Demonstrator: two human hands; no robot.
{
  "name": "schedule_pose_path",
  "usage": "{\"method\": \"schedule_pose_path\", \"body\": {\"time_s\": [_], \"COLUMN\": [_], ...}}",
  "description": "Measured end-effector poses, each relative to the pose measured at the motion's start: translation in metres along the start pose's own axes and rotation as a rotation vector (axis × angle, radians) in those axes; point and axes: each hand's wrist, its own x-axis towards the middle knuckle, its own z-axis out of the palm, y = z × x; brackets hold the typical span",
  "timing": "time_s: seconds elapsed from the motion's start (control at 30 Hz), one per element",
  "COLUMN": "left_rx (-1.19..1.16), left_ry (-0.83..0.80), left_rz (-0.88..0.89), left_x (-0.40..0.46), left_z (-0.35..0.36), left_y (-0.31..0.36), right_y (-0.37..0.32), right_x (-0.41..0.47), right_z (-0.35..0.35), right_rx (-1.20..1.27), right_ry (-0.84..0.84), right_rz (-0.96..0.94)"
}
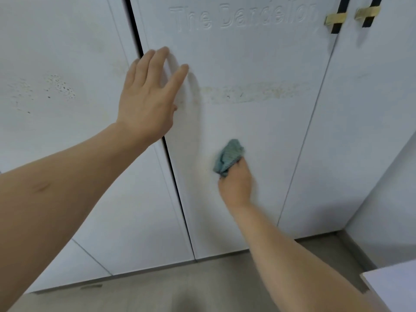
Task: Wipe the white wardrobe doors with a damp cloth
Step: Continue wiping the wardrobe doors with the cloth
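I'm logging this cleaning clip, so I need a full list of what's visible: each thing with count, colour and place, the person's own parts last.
wardrobe doors: at least three, white, filling the view; the middle one bears raised lettering near its top
dirty streak: one, yellowish, across the middle door
speckled marks: one patch, dark, on the left door
handles: two, gold with black, top right
cloth: one, teal, bunched against the middle door below the streak
floor: grey, along the bottom
white surface: one corner, bottom right
left hand: open, fingers spread, at the middle door's left edge
right hand: gripping the cloth
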Motion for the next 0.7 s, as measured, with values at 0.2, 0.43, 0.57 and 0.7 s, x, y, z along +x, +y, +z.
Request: {"method": "schedule_pose_path", "body": {"time_s": [0.2, 0.43, 0.57, 0.7], "left_rx": [0.017, -0.174, -0.196, -0.152], "left_ry": [-0.095, 0.016, 0.022, -0.038], "left_rz": [0.032, 0.007, 0.013, -0.002], "left_x": [-0.014, -0.007, -0.009, -0.019], "left_z": [0.002, -0.007, -0.002, 0.004], "left_y": [0.002, -0.006, -0.009, 0.001], "right_y": [-0.094, -0.146, -0.123, -0.075], "right_x": [-0.018, 0.071, 0.073, 0.039], "right_z": [0.029, -0.022, -0.013, 0.009], "right_rx": [-0.142, -0.273, -0.432, -0.495], "right_ry": [-0.105, 0.173, 0.17, 0.05], "right_rz": [-0.222, -0.416, -0.652, -0.841]}}
